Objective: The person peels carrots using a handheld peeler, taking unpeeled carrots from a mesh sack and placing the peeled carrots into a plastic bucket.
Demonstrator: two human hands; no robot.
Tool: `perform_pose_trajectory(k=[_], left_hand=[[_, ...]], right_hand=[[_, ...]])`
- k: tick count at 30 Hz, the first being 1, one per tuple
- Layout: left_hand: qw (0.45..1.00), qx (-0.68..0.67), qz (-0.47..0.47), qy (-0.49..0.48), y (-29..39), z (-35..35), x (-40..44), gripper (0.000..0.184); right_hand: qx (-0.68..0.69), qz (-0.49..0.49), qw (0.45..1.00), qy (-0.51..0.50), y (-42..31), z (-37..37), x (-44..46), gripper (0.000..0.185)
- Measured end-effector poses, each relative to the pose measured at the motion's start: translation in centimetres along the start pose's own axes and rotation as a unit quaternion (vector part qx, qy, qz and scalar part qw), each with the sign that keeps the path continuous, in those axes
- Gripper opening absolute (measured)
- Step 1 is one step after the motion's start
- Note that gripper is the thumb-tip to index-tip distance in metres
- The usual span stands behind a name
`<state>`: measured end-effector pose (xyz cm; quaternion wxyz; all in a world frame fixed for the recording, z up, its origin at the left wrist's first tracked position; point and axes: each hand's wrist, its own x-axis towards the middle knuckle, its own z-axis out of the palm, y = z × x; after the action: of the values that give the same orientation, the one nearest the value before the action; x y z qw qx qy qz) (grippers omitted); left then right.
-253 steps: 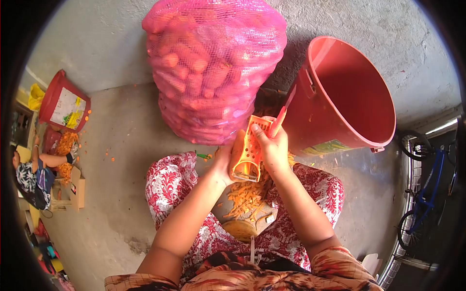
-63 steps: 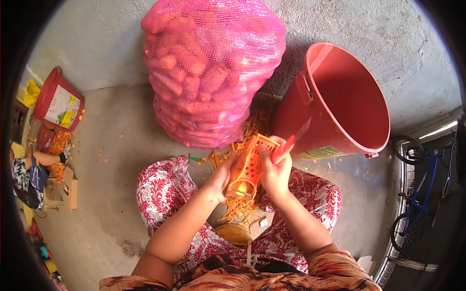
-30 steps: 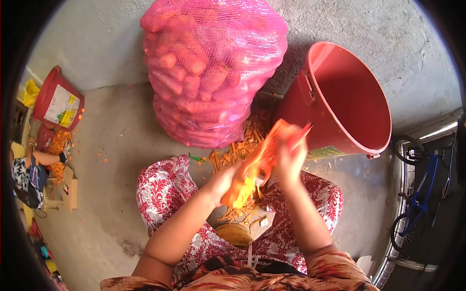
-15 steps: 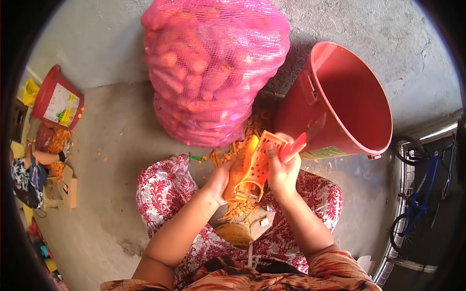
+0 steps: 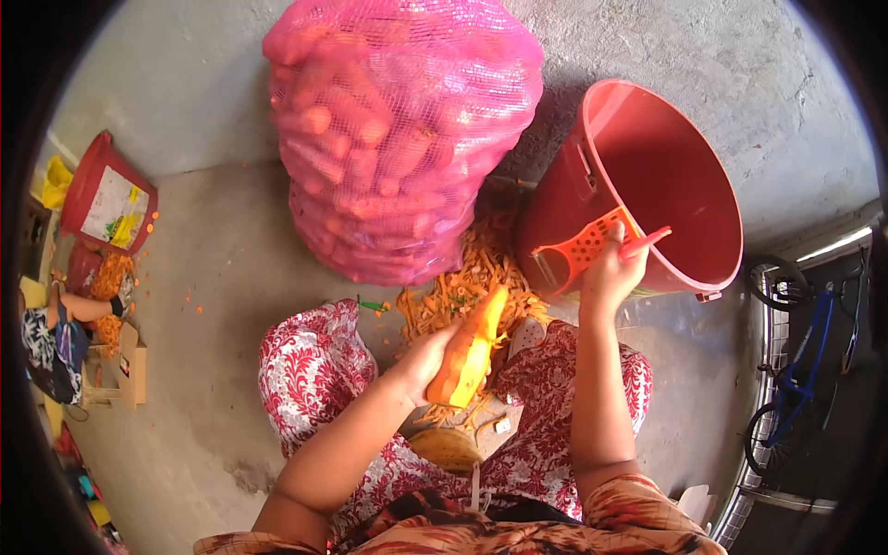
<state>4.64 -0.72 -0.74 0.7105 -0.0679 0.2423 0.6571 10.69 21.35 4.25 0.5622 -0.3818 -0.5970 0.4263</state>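
A peeled, bright orange carrot point(image 5: 470, 356) is gripped in my left hand point(image 5: 425, 363), tilted over the floor between my knees. My right hand point(image 5: 612, 268) holds an orange peeler point(image 5: 589, 244) with round holes, apart from the carrot and in front of the tall red bucket point(image 5: 561, 203). A red handle point(image 5: 645, 242) sticks out of the same hand; its blade is not clearly visible. Orange peelings point(image 5: 460, 293) lie heaped on the floor beyond the carrot. Behind them stands a pink mesh sack point(image 5: 398, 157) full of carrots.
At the far left a person's leg point(image 5: 88, 307) shows beside another red bucket point(image 5: 102, 199), more peelings point(image 5: 112, 277) and a cardboard box point(image 5: 131, 365). A blue bicycle point(image 5: 814, 361) is at the right. A rough grey wall point(image 5: 777, 102) rises behind the bucket.
My right hand has moved the peeler off the carrot, up and right to the tall bucket's side. My left hand still holds the carrot, now fully exposed.
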Motion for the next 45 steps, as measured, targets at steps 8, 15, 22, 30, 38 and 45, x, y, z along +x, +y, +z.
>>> perform_pose_trajectory(k=[8,15,22,30,38,45], left_hand=[[0.999,-0.024,0.043,0.022,1.4,0.9,0.1,0.039],[0.995,-0.078,0.052,0.017,1.2,0.9,-0.1,0.034],[0.998,0.015,-0.036,-0.055,0.6,0.8,-0.7,0.042],[1.0,-0.002,0.004,-0.004,1.3,-0.3,-0.1,0.046],[0.997,-0.043,0.051,0.043,1.3,0.7,-0.1,0.037],[0.999,0.013,-0.036,-0.013,0.9,0.9,-0.4,0.047]], right_hand=[[0.072,0.197,0.946,-0.249,-4.8,1.4,-8.4,0.021],[0.08,0.121,0.935,-0.325,-4.6,1.1,-10.8,0.011],[0.012,0.07,0.984,-0.163,-0.5,1.7,-4.3,0.009],[0.062,0.022,0.993,-0.101,-0.8,1.1,-3.1,0.014],[0.059,0.014,0.95,-0.306,-4.6,0.9,-11.0,0.014],[-0.012,-0.024,0.992,-0.126,0.1,0.6,-4.1,0.009]])
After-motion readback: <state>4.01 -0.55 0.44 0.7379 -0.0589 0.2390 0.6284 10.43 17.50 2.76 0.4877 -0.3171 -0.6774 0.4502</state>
